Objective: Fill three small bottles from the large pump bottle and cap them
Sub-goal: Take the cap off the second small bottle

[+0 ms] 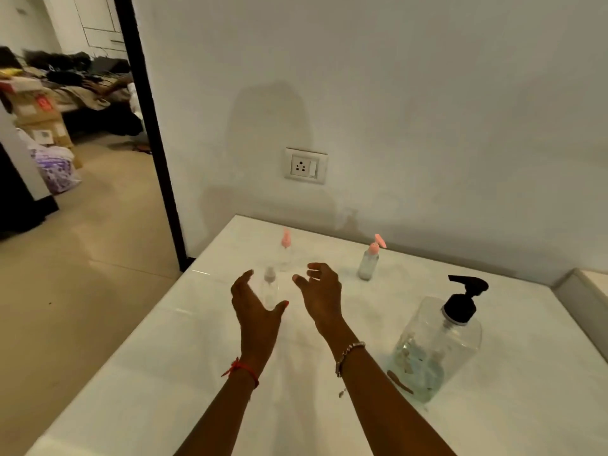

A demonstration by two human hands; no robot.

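Left hand (256, 311) spread wide around clear small bottle (270, 287), contact blurred; right hand (320, 292) loosely curled, empty; pink-capped bottle (286, 250) behind; flip-cap bottle (369, 262) further right; pump bottle (437, 343) near right on white table (184, 373).

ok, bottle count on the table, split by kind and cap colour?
pink-capped small bottles: 2
pale-capped small bottle: 1
large pump bottle: 1
Total: 4
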